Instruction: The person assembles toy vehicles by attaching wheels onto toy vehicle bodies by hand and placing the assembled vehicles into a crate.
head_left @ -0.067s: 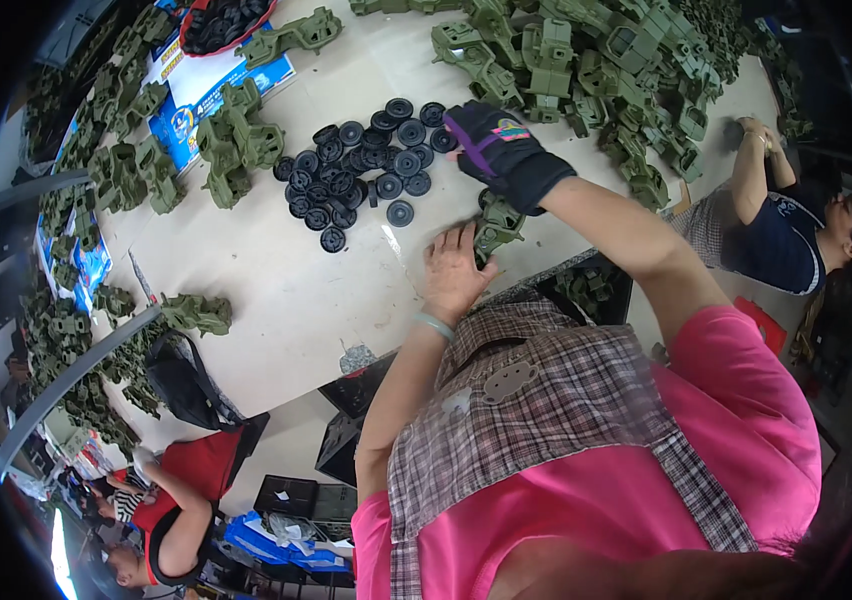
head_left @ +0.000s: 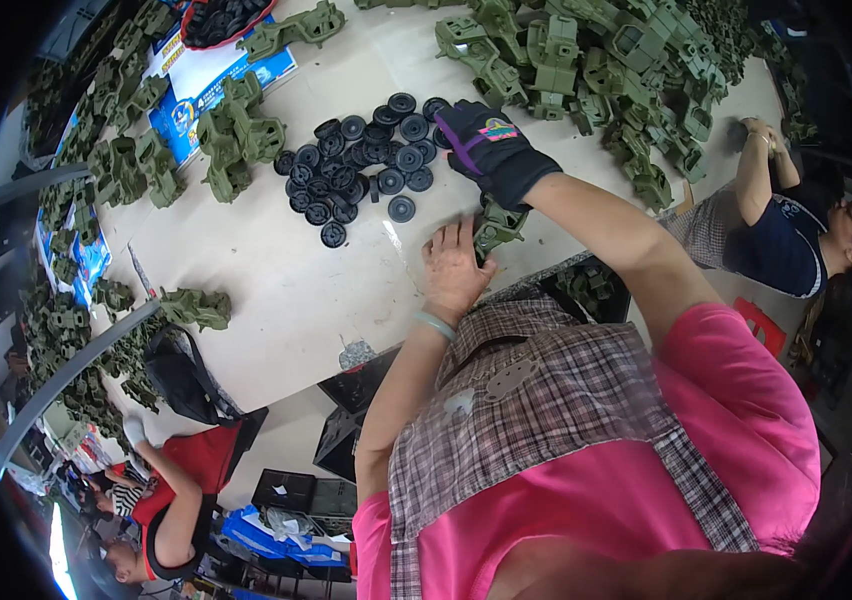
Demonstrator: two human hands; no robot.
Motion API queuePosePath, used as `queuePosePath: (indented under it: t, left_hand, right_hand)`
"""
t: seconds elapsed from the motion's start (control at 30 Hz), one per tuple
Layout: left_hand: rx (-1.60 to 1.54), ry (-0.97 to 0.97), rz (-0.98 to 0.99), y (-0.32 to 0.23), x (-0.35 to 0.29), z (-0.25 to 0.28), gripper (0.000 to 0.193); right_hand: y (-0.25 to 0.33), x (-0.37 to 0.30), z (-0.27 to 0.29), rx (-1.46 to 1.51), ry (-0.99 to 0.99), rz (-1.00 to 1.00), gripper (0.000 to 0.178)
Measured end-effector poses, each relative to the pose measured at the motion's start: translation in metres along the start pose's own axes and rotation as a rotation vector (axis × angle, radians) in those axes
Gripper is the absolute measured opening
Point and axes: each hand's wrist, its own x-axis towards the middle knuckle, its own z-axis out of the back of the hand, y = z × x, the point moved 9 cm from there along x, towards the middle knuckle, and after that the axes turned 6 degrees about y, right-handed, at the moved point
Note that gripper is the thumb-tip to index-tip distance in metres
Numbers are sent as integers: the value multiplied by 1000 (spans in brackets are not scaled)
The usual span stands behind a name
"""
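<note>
My left hand (head_left: 456, 268), bare, rests near the table's front edge. Its fingers and thumb close around the near side of an olive-green plastic toy vehicle body (head_left: 499, 228). Above that body, my right hand (head_left: 496, 158) wears a black and purple glove and reaches to the right edge of a pile of black toy wheels (head_left: 343, 170). One wheel (head_left: 441, 138) lies right at its fingertips. The glove's back hides most of those fingers, so whether they grip anything is not visible.
Many green vehicle bodies (head_left: 596, 75) heap up at the far right; others (head_left: 236, 140) stand left of the wheels. A red basket (head_left: 229, 40) of black parts sits at the far left. Co-workers (head_left: 181, 500) (head_left: 786, 230) work at both sides. A black bag (head_left: 184, 380) lies at the left edge.
My right hand has shifted slightly left, toward the wheels. The left hand stays on the green body. At lower left, the co-worker's hand has moved slightly.
</note>
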Motion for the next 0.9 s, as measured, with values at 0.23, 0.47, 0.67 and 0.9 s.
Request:
queuePosePath:
  t: [0.23,0.47,0.67,0.9]
  left_hand:
    - [37,22,100,-11,-21,15,93]
    - [63,90,-57,-10,-10,13,82]
    - [70,88,-75,-13,-7,15,84]
    - [88,108,-89,-11,-6,11,87]
  right_hand:
    - [-24,-39,15,152,-206,177,50]
    - [-13,-105,13,137,257,311,45]
    - [-4,-124,4,-79,242,369,48]
    - [-17,-124,-10,-191,366,342,60]
